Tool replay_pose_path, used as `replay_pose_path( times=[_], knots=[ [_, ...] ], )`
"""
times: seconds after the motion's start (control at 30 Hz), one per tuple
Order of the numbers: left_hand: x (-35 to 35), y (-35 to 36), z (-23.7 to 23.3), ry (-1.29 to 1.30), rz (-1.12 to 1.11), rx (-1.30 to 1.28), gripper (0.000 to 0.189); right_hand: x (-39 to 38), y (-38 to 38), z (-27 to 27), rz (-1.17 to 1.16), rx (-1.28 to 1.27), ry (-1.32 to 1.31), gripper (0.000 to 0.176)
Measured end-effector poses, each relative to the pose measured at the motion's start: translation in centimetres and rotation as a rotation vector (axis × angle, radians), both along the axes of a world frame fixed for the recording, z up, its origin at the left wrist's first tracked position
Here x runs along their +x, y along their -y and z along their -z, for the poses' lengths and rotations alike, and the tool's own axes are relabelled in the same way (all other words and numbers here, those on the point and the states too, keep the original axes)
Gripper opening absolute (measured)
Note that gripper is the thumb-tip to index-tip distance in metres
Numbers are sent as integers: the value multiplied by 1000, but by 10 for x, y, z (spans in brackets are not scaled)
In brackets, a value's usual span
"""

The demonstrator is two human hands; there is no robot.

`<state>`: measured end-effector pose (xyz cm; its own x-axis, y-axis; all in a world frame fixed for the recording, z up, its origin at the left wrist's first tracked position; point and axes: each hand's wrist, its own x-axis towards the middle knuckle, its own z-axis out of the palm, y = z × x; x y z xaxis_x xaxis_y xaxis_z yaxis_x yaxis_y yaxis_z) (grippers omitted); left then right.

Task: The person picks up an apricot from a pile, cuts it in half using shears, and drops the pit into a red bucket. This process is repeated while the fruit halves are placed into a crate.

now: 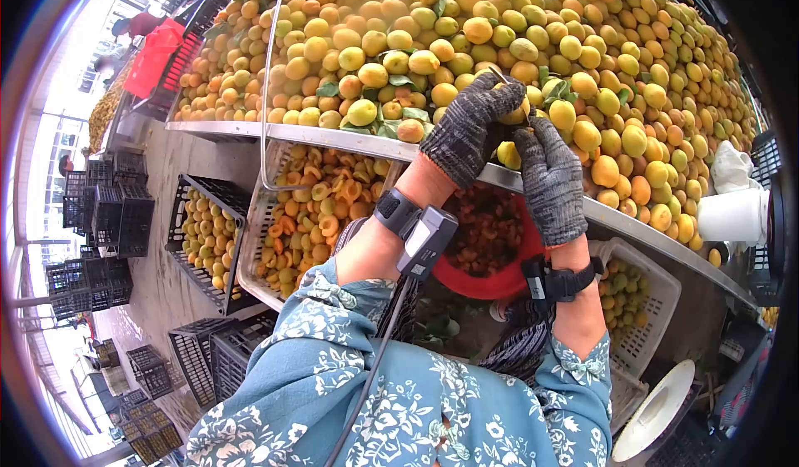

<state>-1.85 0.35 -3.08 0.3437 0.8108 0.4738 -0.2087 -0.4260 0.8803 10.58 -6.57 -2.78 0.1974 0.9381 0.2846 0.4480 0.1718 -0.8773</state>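
Note:
My left hand (476, 119), in a grey knit glove, is curled around a yellow apricot (517, 116) that shows past its fingers. A thin strip (499, 74) sticks out at the top of that fist. My right hand (549, 176), gloved alike, has its fingers pinched together against the apricot's lower side. A narrow dark piece rises from its fingertips, and I cannot tell what it is. Both hands are over the front edge of a sloping heap of apricots (632, 138). Below them stands a red tub (474, 284) of dark orange pieces.
A metal rim (379, 146) fronts the heap. Under it are a crate (250, 255) of halved apricots, a black crate (241, 205) of whole fruit, and a pale crate (662, 300). A white bucket (732, 217) hangs right. Stacked crates (125, 217) and a person (137, 26) are left.

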Motion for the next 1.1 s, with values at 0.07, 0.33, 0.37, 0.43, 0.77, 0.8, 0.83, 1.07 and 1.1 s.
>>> replay_pose_path(
  times=[0.07, 0.33, 0.37, 0.43, 0.77, 0.8, 0.83, 1.07, 1.1],
  knots=[
    [3, 3, -9, 173, 122, -510, 18, 1, 0, -1, 24, 13, 48, 34],
    [10, -2, 9, 371, 70, -764, 16, -16, 9, -16, 146, -156, 525, 36],
    [13, -3, 10, 373, 11, -831, 16, -19, 10, -15, 145, -159, 522, 36],
    [18, -2, 24, 217, -92, -556, 19, -22, 10, -12, 182, -122, 606, 37],
    [18, 0, -2, 762, 430, -968, 21, -5, -1, 9, 24, -11, -357, 36],
    [18, -1, 2, 759, 432, -948, 24, -5, 0, 7, 32, -20, -338, 34],
    [18, -3, 5, 760, 432, -948, 24, -4, 2, 6, 41, -30, -320, 33],
    [15, 5, -9, 727, 397, -1092, 33, -3, 7, 4, 113, 212, 346, 29],
    [15, 5, -12, 735, 383, -1112, 34, -4, 7, 2, 130, 216, 376, 30]
  ],
)
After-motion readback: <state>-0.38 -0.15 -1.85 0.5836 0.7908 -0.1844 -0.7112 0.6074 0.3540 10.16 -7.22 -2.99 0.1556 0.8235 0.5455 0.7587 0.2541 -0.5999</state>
